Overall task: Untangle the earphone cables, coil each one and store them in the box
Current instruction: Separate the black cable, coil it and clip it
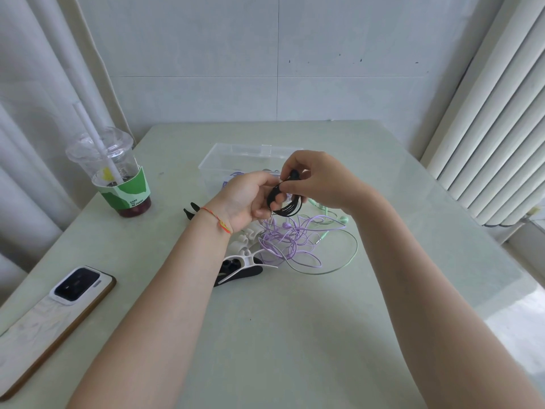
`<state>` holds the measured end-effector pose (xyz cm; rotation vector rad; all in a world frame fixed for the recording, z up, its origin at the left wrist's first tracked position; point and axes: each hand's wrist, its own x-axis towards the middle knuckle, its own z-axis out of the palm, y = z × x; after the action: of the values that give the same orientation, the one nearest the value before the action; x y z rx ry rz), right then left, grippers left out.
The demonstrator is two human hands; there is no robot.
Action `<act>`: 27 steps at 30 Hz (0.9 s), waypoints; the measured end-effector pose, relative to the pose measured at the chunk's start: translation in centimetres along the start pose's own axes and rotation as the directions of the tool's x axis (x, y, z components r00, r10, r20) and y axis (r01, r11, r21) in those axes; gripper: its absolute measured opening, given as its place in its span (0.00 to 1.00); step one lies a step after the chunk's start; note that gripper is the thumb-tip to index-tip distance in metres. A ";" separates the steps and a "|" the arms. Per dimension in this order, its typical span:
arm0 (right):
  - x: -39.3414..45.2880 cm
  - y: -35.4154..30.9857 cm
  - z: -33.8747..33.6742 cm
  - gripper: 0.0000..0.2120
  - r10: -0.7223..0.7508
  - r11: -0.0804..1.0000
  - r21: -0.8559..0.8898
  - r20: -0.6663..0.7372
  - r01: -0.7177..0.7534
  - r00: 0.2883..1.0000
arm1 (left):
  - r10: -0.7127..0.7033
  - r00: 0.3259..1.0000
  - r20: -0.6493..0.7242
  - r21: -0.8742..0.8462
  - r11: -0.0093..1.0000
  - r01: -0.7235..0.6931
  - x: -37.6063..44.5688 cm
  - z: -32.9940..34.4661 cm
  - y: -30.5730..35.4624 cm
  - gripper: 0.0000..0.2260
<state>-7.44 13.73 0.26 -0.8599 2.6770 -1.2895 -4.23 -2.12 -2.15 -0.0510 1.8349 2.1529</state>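
The black coil (284,203) is held in the left hand (247,199) — its earbud end pinched by the right hand (315,181); the box (212,166) lies just behind.

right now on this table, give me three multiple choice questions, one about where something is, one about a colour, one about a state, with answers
1. Where is the phone?
A. near left of the table
B. inside the clear box
C. far right

2. What colour is the cable held in the hands?
A. purple
B. black
C. green

3. How does the purple cable lie?
A. coiled in the box
B. loose and tangled on the table
C. wound round the cup

Answers:
A, it lies at the near left edge.
B, the left hand and right hand hold a black cable coil.
B, its loops sprawl with the green cable.
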 end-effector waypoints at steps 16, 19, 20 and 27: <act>-0.1 0.2 -0.5 0.05 0.050 0.999 -0.007 0.049 -0.050 0.998 | 0.108 0.992 -0.069 0.028 0.994 -0.106 0.1 -0.1 -0.3 0.07; -0.1 0.2 -0.3 0.04 0.031 0.999 0.014 -0.011 -0.031 0.999 | 0.138 0.983 -0.124 -0.043 0.989 -0.145 0.1 -0.3 -0.2 0.04; -0.1 0.2 -0.3 0.04 0.025 1.000 0.016 -0.028 -0.025 0.999 | 0.151 0.979 -0.136 -0.048 0.986 -0.159 0.2 -0.4 -0.3 0.04; -0.1 -0.1 -0.4 0.06 0.001 0.997 0.074 -0.032 0.001 0.999 | 0.234 0.949 -0.212 -0.010 0.970 -0.242 0.3 -0.7 -0.1 0.04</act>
<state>-7.39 14.02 0.55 -0.8371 2.6341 -1.4052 -4.58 -2.72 -2.45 -0.0701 2.0083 2.4276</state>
